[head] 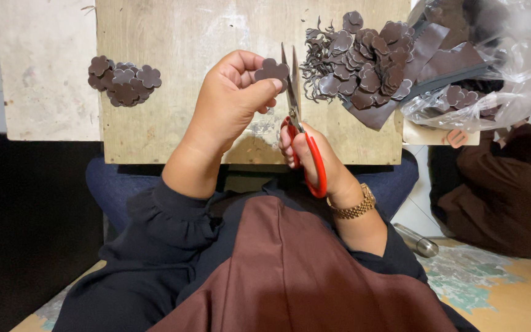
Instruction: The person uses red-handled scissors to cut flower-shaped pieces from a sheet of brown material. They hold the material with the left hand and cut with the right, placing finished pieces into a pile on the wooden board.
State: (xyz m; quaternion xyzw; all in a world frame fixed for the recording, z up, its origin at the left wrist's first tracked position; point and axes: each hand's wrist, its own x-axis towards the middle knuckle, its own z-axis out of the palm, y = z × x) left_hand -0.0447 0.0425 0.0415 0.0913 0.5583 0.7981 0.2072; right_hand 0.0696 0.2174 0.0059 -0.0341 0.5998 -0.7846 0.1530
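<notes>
Scissors (302, 132) in right hand (318, 163) — brown flower cutout (272, 69) pinched by left hand (232, 101)

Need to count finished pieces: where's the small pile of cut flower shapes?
In the head view, the small pile lies on the wooden board, at its left edge, left of the left hand.

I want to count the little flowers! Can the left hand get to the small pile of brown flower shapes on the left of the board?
Probably yes. The small pile lies bare on the wooden board with nothing between it and the left hand. But that hand is pinching a flower piece and would likely need to put it down.
</notes>
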